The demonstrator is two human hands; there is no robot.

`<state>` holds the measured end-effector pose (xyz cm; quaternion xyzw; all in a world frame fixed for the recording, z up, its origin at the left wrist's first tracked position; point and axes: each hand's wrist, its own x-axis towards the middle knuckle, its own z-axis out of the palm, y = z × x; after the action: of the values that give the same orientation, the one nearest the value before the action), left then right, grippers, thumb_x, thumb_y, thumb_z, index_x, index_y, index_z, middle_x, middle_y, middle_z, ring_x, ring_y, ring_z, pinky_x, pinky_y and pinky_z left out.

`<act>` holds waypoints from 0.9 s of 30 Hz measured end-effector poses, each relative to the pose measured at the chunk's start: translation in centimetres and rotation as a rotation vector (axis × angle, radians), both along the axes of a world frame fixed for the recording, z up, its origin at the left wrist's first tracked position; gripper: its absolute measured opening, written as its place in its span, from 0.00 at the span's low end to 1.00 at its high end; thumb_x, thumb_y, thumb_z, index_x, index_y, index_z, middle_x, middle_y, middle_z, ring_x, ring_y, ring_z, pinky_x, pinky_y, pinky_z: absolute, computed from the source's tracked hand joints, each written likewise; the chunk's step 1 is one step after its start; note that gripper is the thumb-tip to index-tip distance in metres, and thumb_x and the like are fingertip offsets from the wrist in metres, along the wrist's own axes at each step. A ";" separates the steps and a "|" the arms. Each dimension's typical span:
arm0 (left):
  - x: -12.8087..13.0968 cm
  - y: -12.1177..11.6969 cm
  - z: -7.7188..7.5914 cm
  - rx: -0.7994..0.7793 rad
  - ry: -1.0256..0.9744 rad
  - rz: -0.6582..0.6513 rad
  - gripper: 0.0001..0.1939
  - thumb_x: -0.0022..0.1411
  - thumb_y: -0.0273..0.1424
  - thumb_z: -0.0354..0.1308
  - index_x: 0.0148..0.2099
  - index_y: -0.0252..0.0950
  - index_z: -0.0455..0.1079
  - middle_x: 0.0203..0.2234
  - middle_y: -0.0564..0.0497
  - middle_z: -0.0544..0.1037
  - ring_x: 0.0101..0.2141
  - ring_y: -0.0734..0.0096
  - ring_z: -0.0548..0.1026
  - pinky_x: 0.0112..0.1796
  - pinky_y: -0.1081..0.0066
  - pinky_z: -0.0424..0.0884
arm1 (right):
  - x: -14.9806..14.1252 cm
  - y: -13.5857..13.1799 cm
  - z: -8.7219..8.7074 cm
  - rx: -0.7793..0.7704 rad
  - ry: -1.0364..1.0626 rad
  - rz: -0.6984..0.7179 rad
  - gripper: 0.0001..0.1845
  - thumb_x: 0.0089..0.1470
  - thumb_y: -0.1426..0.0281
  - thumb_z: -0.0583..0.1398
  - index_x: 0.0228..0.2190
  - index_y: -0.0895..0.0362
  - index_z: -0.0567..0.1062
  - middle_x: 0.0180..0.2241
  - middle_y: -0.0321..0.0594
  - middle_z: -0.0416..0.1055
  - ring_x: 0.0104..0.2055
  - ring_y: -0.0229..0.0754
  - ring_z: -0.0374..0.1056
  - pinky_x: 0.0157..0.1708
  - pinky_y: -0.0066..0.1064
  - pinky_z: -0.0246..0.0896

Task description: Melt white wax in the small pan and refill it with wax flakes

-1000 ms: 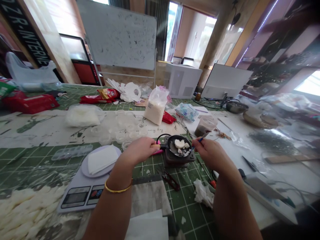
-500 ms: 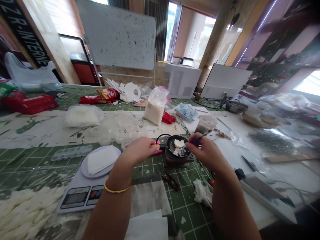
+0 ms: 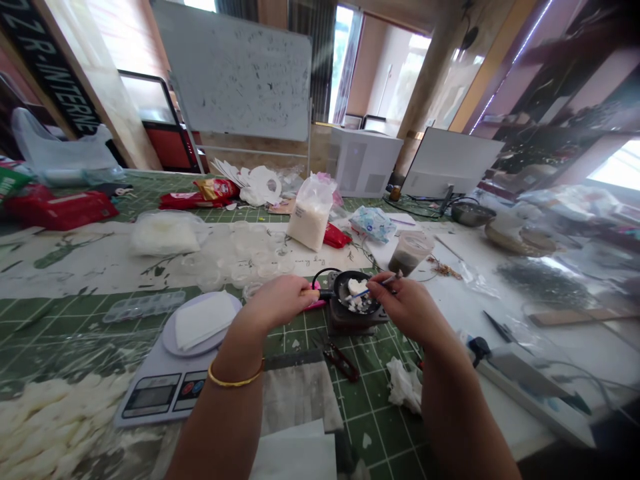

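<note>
A small black pan (image 3: 379,308) rests on a dark little stove (image 3: 350,325). White chunks (image 3: 357,288) and crumbs lie in it. Its handle is in the closed fingers of my left hand (image 3: 283,299). Over the pan's right side, my right hand (image 3: 406,300) pinches a thin blue paintbrush (image 3: 376,285); the lower end reaches down into the white pieces. A pair of dark red-handled pliers (image 3: 343,363) lies in front of the stove. Behind my right hand stands a clear plastic cup (image 3: 411,252) with dark contents.
Left of my left forearm is a kitchen scale (image 3: 150,393) with white sheets (image 3: 207,319) on it. Crumpled tissue (image 3: 404,385) sits by my right forearm, and a power strip (image 3: 535,393) farther right. A bag of white granules (image 3: 311,213) stands behind the pan.
My right hand has shifted slightly, and the brush has swung lower, its tip now farther left in the pan. My left hand keeps its hold on the handle.
</note>
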<state>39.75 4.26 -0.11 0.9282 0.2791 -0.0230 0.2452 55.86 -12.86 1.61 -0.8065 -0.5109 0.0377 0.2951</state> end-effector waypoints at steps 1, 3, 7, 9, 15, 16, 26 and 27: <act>0.0 0.0 0.1 -0.003 -0.001 0.000 0.21 0.57 0.46 0.41 0.25 0.36 0.63 0.22 0.50 0.72 0.24 0.71 0.66 0.24 0.71 0.52 | 0.1 0.0 0.0 0.017 -0.014 -0.025 0.16 0.54 0.60 0.51 0.27 0.55 0.74 0.32 0.37 0.75 0.30 0.39 0.68 0.31 0.28 0.57; -0.1 -0.1 0.2 -0.009 -0.005 -0.008 0.21 0.57 0.46 0.41 0.25 0.36 0.63 0.22 0.50 0.72 0.24 0.71 0.66 0.24 0.71 0.52 | 0.3 0.0 0.0 0.059 -0.037 -0.091 0.16 0.54 0.60 0.52 0.30 0.55 0.75 0.30 0.37 0.75 0.31 0.40 0.69 0.31 0.28 0.57; -0.2 -0.3 0.5 -0.012 -0.009 -0.004 0.21 0.57 0.46 0.42 0.24 0.36 0.63 0.22 0.50 0.72 0.23 0.71 0.65 0.23 0.71 0.51 | 0.8 -0.1 0.0 0.102 -0.084 -0.183 0.17 0.55 0.60 0.51 0.31 0.56 0.74 0.29 0.39 0.75 0.33 0.42 0.69 0.34 0.29 0.58; -0.2 -0.3 0.5 -0.013 -0.009 0.002 0.21 0.57 0.46 0.42 0.24 0.36 0.63 0.21 0.50 0.71 0.23 0.71 0.65 0.23 0.71 0.51 | 1.0 0.0 -0.1 0.081 -0.089 -0.169 0.18 0.55 0.60 0.50 0.29 0.57 0.74 0.32 0.41 0.75 0.33 0.42 0.69 0.34 0.29 0.57; -0.2 -0.4 0.5 -0.010 -0.008 0.002 0.21 0.57 0.45 0.42 0.24 0.35 0.63 0.21 0.50 0.71 0.23 0.71 0.65 0.23 0.71 0.51 | 0.8 0.3 -0.4 0.043 -0.075 -0.081 0.19 0.57 0.60 0.48 0.26 0.56 0.74 0.34 0.39 0.74 0.33 0.39 0.68 0.34 0.27 0.56; -0.2 -0.4 0.5 -0.003 -0.010 0.001 0.21 0.57 0.45 0.42 0.24 0.36 0.63 0.21 0.50 0.71 0.23 0.71 0.65 0.23 0.71 0.51 | 0.8 0.3 -0.4 0.045 -0.082 -0.076 0.19 0.57 0.61 0.48 0.26 0.56 0.73 0.35 0.39 0.74 0.33 0.40 0.68 0.35 0.28 0.56; -0.2 -0.2 0.2 -0.001 -0.015 0.000 0.20 0.56 0.45 0.42 0.24 0.35 0.63 0.21 0.50 0.71 0.23 0.71 0.66 0.23 0.71 0.51 | 0.6 0.4 -0.4 0.024 -0.097 -0.063 0.18 0.57 0.62 0.48 0.27 0.55 0.73 0.31 0.39 0.74 0.33 0.40 0.68 0.34 0.28 0.56; -0.2 -0.2 0.2 -0.002 -0.017 0.001 0.20 0.56 0.45 0.42 0.24 0.35 0.63 0.21 0.50 0.71 0.23 0.71 0.65 0.23 0.71 0.51 | 0.6 0.6 -0.5 0.020 -0.101 -0.077 0.18 0.57 0.62 0.48 0.28 0.55 0.73 0.31 0.39 0.74 0.33 0.40 0.68 0.34 0.28 0.56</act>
<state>39.58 4.06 0.07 0.9279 0.2775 -0.0154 0.2484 56.46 -12.30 1.13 -0.8234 -0.4942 -0.0192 0.2781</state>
